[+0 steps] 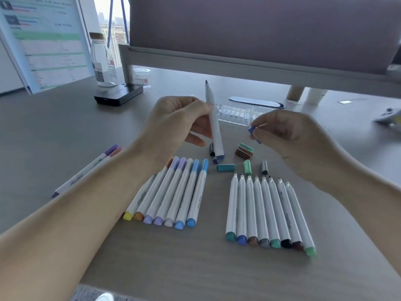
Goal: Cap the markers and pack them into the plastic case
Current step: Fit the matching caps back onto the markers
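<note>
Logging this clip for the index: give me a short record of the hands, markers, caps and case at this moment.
left hand: grip round an uncapped marker, tip up
right hand: pinches a blue cap, apart from the marker
capped row: seven markers, flat on the table
uncapped row: eight markers, to its right
loose caps: several, between rows and hands
case: clear, behind the hands
</note>
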Action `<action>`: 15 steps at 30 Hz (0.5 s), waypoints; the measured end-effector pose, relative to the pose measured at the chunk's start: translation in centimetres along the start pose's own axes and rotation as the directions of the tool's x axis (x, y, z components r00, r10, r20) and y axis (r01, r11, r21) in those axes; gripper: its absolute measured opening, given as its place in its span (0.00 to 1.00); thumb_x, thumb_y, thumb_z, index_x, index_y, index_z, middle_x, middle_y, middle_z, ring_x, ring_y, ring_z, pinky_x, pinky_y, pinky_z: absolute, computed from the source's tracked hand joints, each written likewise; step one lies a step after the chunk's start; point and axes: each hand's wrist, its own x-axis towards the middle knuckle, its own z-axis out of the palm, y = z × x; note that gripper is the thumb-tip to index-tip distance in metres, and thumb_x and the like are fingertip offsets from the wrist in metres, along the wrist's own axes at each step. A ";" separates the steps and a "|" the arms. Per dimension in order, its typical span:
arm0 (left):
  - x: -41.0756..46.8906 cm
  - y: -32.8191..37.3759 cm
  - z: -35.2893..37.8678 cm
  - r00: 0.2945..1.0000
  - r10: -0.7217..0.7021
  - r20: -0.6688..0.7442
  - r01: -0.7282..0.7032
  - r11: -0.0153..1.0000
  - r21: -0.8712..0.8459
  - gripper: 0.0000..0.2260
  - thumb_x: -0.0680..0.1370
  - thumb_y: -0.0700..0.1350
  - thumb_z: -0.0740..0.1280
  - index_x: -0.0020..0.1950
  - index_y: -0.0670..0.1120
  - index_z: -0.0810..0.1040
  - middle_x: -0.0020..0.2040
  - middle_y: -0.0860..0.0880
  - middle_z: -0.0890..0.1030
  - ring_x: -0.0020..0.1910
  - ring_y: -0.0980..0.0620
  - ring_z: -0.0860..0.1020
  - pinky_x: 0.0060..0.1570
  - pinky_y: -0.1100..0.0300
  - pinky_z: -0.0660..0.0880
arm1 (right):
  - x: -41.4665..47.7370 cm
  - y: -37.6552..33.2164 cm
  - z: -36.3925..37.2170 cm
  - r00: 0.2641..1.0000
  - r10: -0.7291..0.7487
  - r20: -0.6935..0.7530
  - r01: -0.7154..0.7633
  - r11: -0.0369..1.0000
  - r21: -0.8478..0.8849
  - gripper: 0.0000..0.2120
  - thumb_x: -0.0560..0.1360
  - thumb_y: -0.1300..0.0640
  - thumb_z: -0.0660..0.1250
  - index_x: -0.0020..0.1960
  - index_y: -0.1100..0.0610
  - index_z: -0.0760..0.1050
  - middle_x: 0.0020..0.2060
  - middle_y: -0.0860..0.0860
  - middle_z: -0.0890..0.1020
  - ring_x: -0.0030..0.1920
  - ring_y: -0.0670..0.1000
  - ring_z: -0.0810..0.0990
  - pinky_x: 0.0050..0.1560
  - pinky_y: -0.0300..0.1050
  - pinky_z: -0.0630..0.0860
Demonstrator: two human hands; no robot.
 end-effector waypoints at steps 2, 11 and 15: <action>0.0 -0.1 0.1 0.999 -0.008 0.045 0.007 1.000 0.008 0.10 0.84 0.43 0.63 0.47 0.42 0.81 0.42 0.42 0.87 0.41 0.45 0.86 0.43 0.53 0.82 | -0.9 0.0 -0.1 0.997 0.077 0.018 -0.079 0.968 0.239 0.10 0.80 0.60 0.68 0.57 0.48 0.81 0.42 0.48 0.88 0.42 0.42 0.83 0.44 0.31 0.75; 0.0 -1.9 0.4 0.959 0.224 0.175 -0.278 0.866 0.414 0.03 0.79 0.41 0.72 0.49 0.46 0.86 0.41 0.53 0.86 0.41 0.57 0.83 0.42 0.69 0.77 | -1.8 0.0 0.2 0.959 0.281 0.040 -0.239 0.721 0.650 0.07 0.77 0.64 0.69 0.54 0.61 0.83 0.47 0.55 0.88 0.50 0.49 0.87 0.49 0.34 0.81; 0.2 -2.5 0.2 0.947 0.268 0.178 -0.322 0.796 0.513 0.03 0.78 0.44 0.73 0.49 0.51 0.86 0.43 0.58 0.85 0.47 0.59 0.83 0.48 0.71 0.74 | -1.8 0.1 0.2 0.952 0.306 0.022 -0.240 0.698 0.675 0.07 0.77 0.65 0.69 0.54 0.62 0.83 0.48 0.56 0.88 0.49 0.49 0.88 0.47 0.33 0.80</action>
